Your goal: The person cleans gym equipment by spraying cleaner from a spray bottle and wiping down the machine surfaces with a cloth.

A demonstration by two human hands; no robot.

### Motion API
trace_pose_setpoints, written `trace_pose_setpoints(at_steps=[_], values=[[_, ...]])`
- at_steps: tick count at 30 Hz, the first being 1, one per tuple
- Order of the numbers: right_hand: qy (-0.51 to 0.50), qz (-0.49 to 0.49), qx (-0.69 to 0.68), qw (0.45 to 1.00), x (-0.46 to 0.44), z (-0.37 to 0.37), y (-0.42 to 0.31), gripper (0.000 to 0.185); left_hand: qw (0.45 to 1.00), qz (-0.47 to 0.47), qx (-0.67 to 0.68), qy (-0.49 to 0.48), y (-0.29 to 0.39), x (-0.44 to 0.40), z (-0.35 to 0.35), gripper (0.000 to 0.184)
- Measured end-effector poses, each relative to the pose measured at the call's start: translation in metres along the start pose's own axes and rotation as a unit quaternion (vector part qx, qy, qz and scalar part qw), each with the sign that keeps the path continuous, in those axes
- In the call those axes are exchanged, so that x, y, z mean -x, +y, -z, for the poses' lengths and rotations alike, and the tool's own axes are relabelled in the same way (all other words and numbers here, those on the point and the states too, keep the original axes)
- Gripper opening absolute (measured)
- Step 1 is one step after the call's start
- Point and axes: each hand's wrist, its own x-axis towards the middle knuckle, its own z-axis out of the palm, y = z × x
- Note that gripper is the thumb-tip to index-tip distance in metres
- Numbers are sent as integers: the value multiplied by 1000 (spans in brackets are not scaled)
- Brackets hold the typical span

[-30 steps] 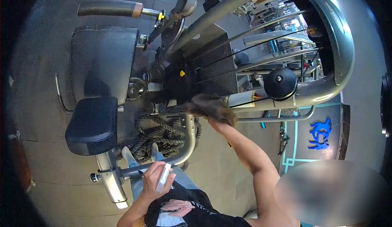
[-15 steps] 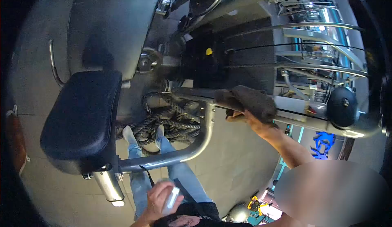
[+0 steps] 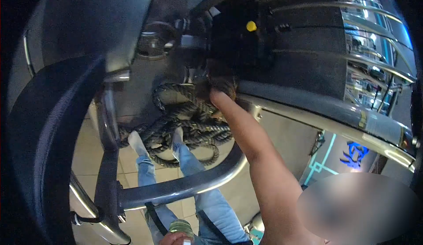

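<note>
Pale green and see-through, a container (image 3: pixel 181 226) sits in the left hand (image 3: pixel 174 238), fingers wrapped round it at the view's bottom edge; its contents cannot be made out; a dark brown cloth (image 3: pixel 223 78) covers the outstretched right hand (image 3: pixel 218 96), near the coiled rope (image 3: pixel 194 126); whether those fingers grip it, I cannot tell.

Clad in light-blue jeans (image 3: pixel 191 168), overlaid by two dark strips (image 3: pixel 213 227) along jeans' thighs; pale footwear (image 3: pixel 138 142) at jeans' hems; bare right arm (image 3: pixel 264 161), right of jeans.
</note>
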Motion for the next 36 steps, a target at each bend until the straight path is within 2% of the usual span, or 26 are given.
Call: trace_pose_setpoints(at_steps=[3,7,11,14,18,19,22,23,25,26,27,29,31,32,34,36], values=[[44,16,-30,998,41,26,13,37,1000,-18,-1,-8,1,-3,-3,21],[117,25,-51,991,164,102,51,37,997,-64,14,-30,9,-8,-1,21],[256,2,-44,966,276,211,87,38,994,-103,8,-35,24,-16,13,22],[360,-20,-79,929,301,269,91,38,991,-132,-4,-32,33,-19,21,22],[376,-98,-149,909,324,285,63,35,980,-191,-45,-33,56,-20,38,23],[349,-120,-148,918,340,274,66,34,976,-208,-55,-30,62,-21,42,23],[370,-174,-389,826,412,373,35,42,962,-259,-89,-14,84,-20,58,23],[410,-149,-514,739,438,414,22,37,956,-276,-102,-10,89,-18,63,23],[489,-116,-472,724,479,449,25,37,941,-313,-127,-2,105,-18,72,24],[520,-118,-301,791,501,456,32,41,932,-333,-141,3,112,-18,74,24],[532,-123,-120,829,521,461,39,45,923,-351,-155,11,118,-18,77,24],[551,-177,33,815,514,435,88,42,899,-395,-187,29,130,-20,79,25],[520,-266,39,811,479,410,128,41,867,-441,-227,48,138,-21,83,25],[410,-299,-129,852,480,450,115,42,849,-463,-246,60,141,-22,85,25],[494,-334,-4,803,442,440,123,40,809,-508,-282,87,146,-25,89,26],[634,-309,-126,697,436,424,97,47,781,-534,-308,105,149,-24,95,26]])
